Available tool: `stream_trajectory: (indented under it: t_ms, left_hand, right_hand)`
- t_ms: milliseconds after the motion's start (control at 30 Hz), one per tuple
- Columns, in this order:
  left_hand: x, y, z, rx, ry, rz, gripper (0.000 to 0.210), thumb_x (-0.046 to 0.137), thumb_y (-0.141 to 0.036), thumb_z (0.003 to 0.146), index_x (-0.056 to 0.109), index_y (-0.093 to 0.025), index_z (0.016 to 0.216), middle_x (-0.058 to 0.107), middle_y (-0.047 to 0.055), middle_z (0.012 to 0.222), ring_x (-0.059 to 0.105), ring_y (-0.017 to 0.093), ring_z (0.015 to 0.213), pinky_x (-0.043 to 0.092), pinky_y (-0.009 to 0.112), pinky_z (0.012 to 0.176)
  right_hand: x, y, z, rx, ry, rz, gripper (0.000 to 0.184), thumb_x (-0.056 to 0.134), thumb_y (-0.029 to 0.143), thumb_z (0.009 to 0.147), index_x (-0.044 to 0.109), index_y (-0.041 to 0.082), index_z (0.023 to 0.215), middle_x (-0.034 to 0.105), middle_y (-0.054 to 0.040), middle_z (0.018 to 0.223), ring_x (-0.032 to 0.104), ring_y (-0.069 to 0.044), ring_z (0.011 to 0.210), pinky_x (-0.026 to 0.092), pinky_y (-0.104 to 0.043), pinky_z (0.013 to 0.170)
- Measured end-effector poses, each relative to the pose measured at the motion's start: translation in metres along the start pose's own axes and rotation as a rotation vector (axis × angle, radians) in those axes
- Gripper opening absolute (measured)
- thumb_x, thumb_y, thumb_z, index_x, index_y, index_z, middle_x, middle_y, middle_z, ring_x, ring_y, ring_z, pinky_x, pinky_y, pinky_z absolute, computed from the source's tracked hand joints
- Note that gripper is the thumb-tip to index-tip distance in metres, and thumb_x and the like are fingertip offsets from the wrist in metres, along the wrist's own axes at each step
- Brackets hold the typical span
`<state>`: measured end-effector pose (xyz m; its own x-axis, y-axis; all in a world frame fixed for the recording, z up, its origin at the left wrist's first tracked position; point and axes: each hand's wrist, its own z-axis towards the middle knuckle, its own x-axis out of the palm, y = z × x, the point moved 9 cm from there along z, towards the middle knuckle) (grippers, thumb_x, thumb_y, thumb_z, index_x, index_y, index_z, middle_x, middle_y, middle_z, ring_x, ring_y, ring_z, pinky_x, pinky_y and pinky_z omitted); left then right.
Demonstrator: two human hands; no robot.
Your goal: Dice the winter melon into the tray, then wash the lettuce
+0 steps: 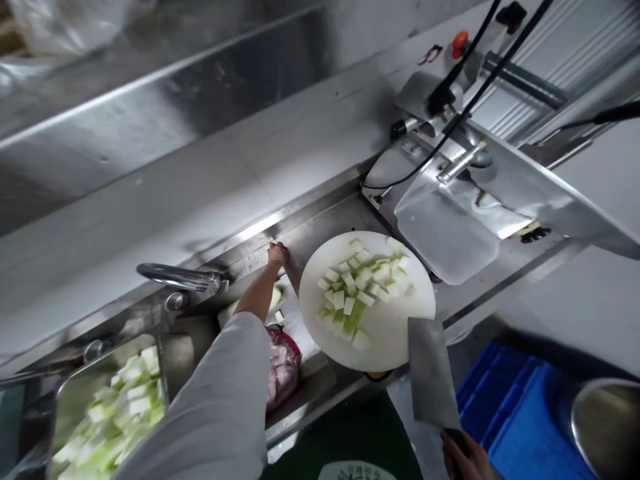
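My right hand [467, 457] grips the dark handle of a cleaver [433, 373], its broad blade overlapping the front right edge of a round white cutting board [385, 343]. On the board lie cubes of pale green-skinned vegetable [350, 283], loosely spread. My left hand [278, 253] is stretched out to the back of the steel counter, left of the board, with its fingers curled; what they hold, if anything, is too small to make out. Below my left forearm, raw meat [283, 367] sits in a red-rimmed container, and a few vegetable pieces [279, 316] lie behind it.
A metal tray [161, 373] heaped with cut vegetable stands in the sink area at left, near a faucet [175, 275]. A slicing machine [445, 227] with black cables is right of the board. Blue crates [525, 420] and a metal pot [607, 420] stand lower right.
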<state>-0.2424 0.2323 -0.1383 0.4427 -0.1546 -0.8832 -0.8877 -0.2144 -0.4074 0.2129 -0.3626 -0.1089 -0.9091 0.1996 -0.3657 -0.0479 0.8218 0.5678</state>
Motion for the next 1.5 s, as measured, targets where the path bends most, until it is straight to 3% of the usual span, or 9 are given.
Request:
stream_trajectory:
  t_ms: [133,233,367,500,567,667,867,1200,1500]
  left_hand:
    - [-0.005,-0.028,-0.044,0.099,-0.086,-0.055,0.027,0.049,-0.018,0.097,0.065,-0.012,0.119,0.059,0.015,0.128,0.061,0.023,0.11,0.052,0.038,0.101]
    - [0.002,-0.054,-0.128,0.267,-0.165,-0.212,0.032,0.044,-0.03,0.103,0.064,-0.017,0.126,0.061,0.014,0.131,0.06,0.023,0.118,0.053,0.037,0.101]
    - [0.031,-0.077,-0.245,0.441,-0.165,-0.468,0.041,0.045,-0.046,0.104,0.062,-0.022,0.133,0.057,0.015,0.143,0.054,0.028,0.136,0.047,0.045,0.115]
    - [0.05,-0.091,-0.303,0.499,-0.137,-0.491,0.077,0.061,-0.065,0.092,0.046,-0.02,0.152,0.047,0.02,0.151,0.045,0.034,0.145,0.042,0.051,0.121]
    - [0.054,-0.101,-0.315,0.515,-0.137,-0.405,0.093,0.072,-0.07,0.081,0.045,-0.021,0.154,0.039,0.021,0.157,0.039,0.039,0.149,0.04,0.055,0.121]
    - [0.056,-0.118,-0.327,0.54,-0.15,-0.26,0.097,0.084,-0.069,0.07,0.053,-0.025,0.151,0.029,0.019,0.164,0.032,0.045,0.151,0.035,0.061,0.122]
    - [0.065,-0.138,-0.345,0.567,-0.155,-0.17,0.092,0.084,-0.06,0.074,0.052,-0.028,0.154,0.031,0.019,0.162,0.028,0.044,0.152,0.026,0.063,0.124]
    - [0.062,-0.147,-0.353,0.547,-0.209,-0.156,0.082,0.077,-0.059,0.08,0.055,-0.024,0.152,0.043,0.021,0.152,0.035,0.041,0.149,0.021,0.066,0.124]
    - [0.026,-0.169,-0.375,0.56,-0.296,-0.19,0.079,0.078,-0.056,0.079,0.056,-0.028,0.149,0.044,0.019,0.153,0.035,0.041,0.15,0.021,0.065,0.126]
  right_hand:
    - [0.026,0.006,0.002,0.0,0.009,0.024,0.074,0.053,0.094,0.071,0.055,0.023,0.052,0.054,-0.0038,0.046,0.053,-0.018,0.04,0.047,-0.031,0.045]
    - [0.047,0.009,0.005,-0.007,0.005,0.025,0.075,0.052,0.096,0.071,0.055,0.023,0.053,0.054,-0.0031,0.045,0.052,-0.017,0.039,0.045,-0.03,0.045]
    - [0.065,0.026,0.006,-0.078,-0.046,-0.021,0.075,0.05,0.096,0.071,0.055,0.023,0.054,0.058,-0.005,0.047,0.055,-0.019,0.042,0.044,-0.03,0.046]
    - [0.083,0.057,-0.001,-0.185,-0.115,-0.082,0.072,0.046,0.092,0.074,0.052,0.025,0.051,0.059,-0.0082,0.047,0.058,-0.021,0.045,0.045,-0.032,0.05]
    - [0.096,0.071,-0.006,-0.232,-0.135,-0.071,0.067,0.045,0.086,0.08,0.049,0.027,0.05,0.058,-0.0081,0.046,0.058,-0.021,0.046,0.045,-0.032,0.052]
    - [0.127,0.086,-0.009,-0.284,-0.081,-0.041,0.061,0.044,0.079,0.084,0.045,0.029,0.05,0.053,-0.0065,0.042,0.055,-0.021,0.042,0.044,-0.033,0.051]
    - [0.175,0.109,-0.004,-0.388,-0.004,0.038,0.053,0.049,0.077,0.084,0.05,0.028,0.063,0.057,-0.0037,0.045,0.058,-0.022,0.047,0.044,-0.031,0.05]
    - [0.18,0.103,0.009,-0.372,0.132,0.151,0.058,0.053,0.083,0.082,0.049,0.027,0.068,0.053,-0.0005,0.044,0.05,-0.019,0.037,0.04,-0.031,0.041]
    - [0.157,0.122,-0.008,-0.437,0.133,0.075,0.058,0.051,0.083,0.081,0.047,0.027,0.066,0.051,0.0006,0.043,0.049,-0.018,0.038,0.039,-0.031,0.045]
